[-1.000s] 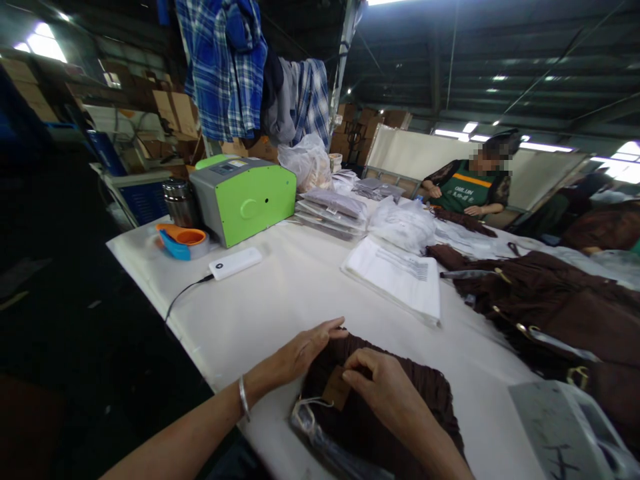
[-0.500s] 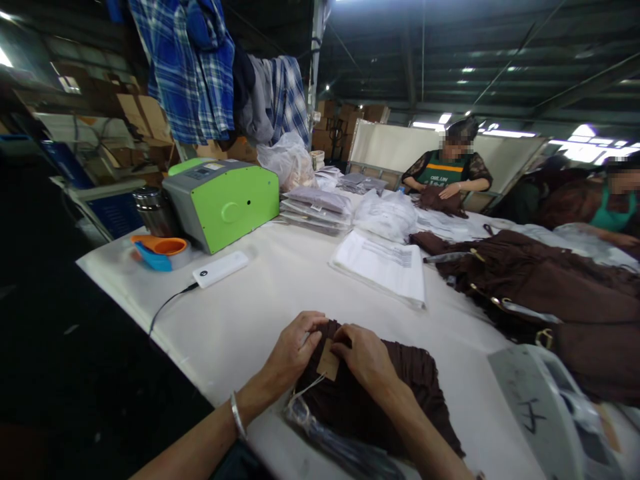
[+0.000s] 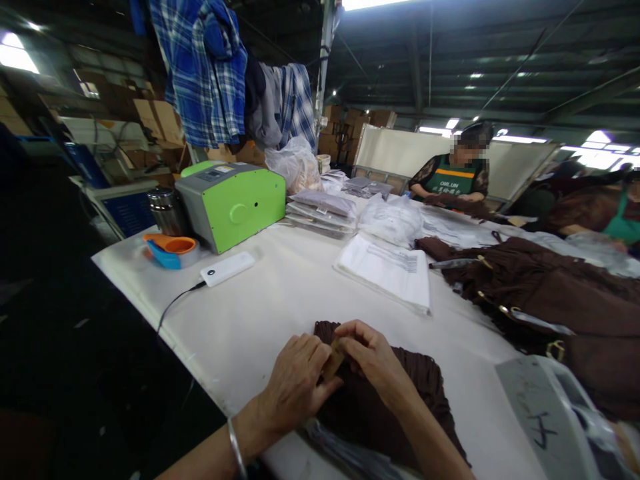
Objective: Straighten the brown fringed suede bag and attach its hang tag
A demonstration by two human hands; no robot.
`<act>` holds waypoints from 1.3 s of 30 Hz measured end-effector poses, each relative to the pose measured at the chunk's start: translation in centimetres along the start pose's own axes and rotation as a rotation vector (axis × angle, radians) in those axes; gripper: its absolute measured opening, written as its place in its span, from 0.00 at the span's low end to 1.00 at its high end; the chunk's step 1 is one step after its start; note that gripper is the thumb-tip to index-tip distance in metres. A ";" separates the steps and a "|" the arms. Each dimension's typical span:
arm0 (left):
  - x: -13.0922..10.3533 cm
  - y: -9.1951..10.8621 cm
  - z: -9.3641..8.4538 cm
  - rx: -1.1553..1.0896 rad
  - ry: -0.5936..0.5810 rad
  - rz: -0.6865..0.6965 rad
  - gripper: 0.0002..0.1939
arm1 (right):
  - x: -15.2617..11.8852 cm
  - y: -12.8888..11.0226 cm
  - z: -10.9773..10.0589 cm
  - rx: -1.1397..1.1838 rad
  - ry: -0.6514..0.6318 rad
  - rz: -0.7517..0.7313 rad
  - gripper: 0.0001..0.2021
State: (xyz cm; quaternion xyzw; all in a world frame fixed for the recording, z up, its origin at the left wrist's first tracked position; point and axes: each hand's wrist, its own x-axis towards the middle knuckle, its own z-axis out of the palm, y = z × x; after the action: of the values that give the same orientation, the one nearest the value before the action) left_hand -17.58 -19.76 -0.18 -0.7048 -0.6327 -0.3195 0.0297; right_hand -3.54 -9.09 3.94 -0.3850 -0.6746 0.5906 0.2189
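Observation:
A folded dark brown garment [image 3: 380, 413] with gathered edges lies on the white table in front of me. Over its upper left part, my left hand [image 3: 297, 380] pinches a tan paper hang tag [image 3: 334, 358] between thumb and fingers. My right hand [image 3: 370, 357] meets it from the other side, with thumb and fingertips closed at the tag's upper end. Exactly what the right fingertips grip is partly hidden. A bundle of clear plastic [image 3: 345, 450] lies along the garment's near edge, below my hands.
A green-grey machine [image 3: 250, 207], a tape dispenser [image 3: 173, 250] and a white power bank [image 3: 227, 269] stand left. Printed white bags [image 3: 383, 270] lie ahead. Brown garments [image 3: 555, 300] and a grey holder [image 3: 535, 413] are right. A co-worker [image 3: 450, 180] handles brown fabric across the table.
My left hand has moved from the garment's top edge down onto the tag, now covering its lower part and string. The tag is tilted up between both hands. The view has shifted slightly.

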 end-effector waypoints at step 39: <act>4.7 -3.3 6.8 0.086 -0.281 0.237 0.36 | -4.2 7.6 -11.4 -0.848 0.109 -0.184 0.32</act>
State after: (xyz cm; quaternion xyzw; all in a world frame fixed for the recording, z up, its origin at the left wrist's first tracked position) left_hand -17.79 -11.99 -4.45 -0.8100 -0.5565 -0.1849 0.0087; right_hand 9.52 -5.18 -0.38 -0.4096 -0.8764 0.2183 0.1283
